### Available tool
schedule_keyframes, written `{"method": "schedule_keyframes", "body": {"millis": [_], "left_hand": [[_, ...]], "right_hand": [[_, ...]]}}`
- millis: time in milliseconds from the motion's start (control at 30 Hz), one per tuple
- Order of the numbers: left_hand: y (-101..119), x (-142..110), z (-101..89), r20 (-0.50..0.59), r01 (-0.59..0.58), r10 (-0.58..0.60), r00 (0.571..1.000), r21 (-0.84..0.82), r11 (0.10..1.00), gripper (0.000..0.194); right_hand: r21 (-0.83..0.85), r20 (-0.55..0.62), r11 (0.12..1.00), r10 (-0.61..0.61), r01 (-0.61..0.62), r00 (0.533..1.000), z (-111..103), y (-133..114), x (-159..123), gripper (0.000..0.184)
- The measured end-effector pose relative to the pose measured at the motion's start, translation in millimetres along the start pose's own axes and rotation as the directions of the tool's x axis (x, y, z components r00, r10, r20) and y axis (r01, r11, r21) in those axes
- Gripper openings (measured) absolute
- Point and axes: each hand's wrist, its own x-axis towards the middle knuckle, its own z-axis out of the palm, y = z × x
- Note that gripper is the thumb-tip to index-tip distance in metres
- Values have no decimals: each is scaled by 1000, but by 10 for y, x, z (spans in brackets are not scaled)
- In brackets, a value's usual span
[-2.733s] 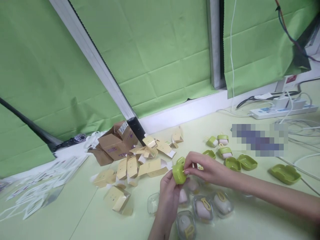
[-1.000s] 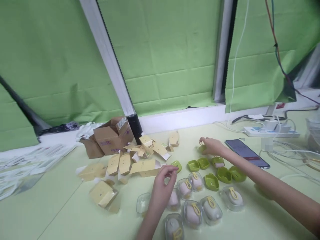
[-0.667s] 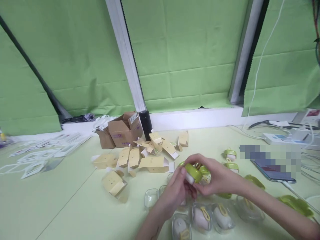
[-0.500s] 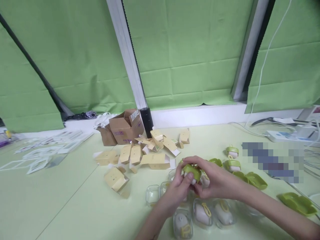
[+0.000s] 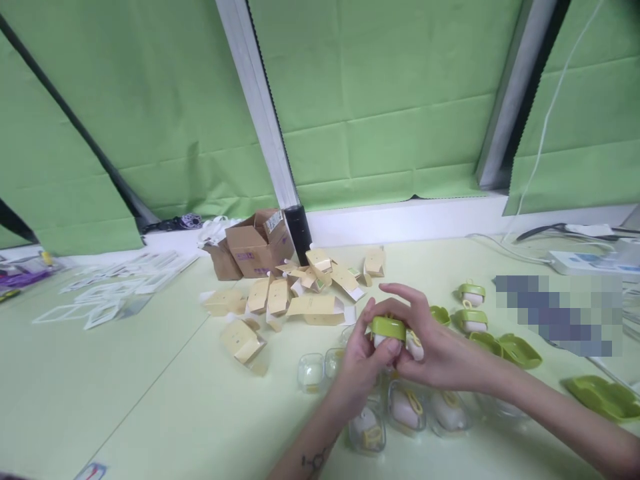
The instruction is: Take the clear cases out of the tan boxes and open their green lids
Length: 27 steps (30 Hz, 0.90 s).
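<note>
Both hands are closed around a small rounded white case with a green cover (image 5: pixel 389 327), held above the table. My left hand (image 5: pixel 361 363) grips its left side with the thumb across the lower front. My right hand (image 5: pixel 425 343) holds the right side, its index finger raised. Another white rounded piece (image 5: pixel 414 347) shows just behind my right fingers; whether it is held I cannot tell. Below lie clear plastic boxes (image 5: pixel 311 373), several containing pale rounded cases (image 5: pixel 406 408) with yellow loops. Two green-topped white cases (image 5: pixel 473 320) stand to the right.
Green shaped trays (image 5: pixel 520 351) lie on the right, near cables and a white power strip (image 5: pixel 590 263). Opened yellow cartons (image 5: pixel 315 308) spread across the middle. Behind them stand a brown cardboard box (image 5: pixel 260 247) and a black cylinder (image 5: pixel 299 233). White frames (image 5: pixel 105 293) lie at left.
The green-covered case has turned more upright between my hands, showing its white lower part. My right index finger has lifted away. The view has shifted slightly.
</note>
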Motion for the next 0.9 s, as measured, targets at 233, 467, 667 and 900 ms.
{"method": "schedule_keyframes", "body": {"millis": [233,467,667,900], "left_hand": [[341,-72,-85,47,73,-88,995,264,962,68],[892,-439,-475,-8,125,-139,990,499,858,67],[811,-585,-623,-120,92,9,993,805,586,34],[568,-398,-590,-37,28,31,999,966,258,43]], "right_hand": [[-33,135,999,-33,38,990,-107,-143,126,67],[106,181,994,-46,27,982,-71,-236,436,38],[161,-82,983,105,-90,991,-103,-46,424,43],[96,54,994,41,-46,998,-11,36,335,44]]}}
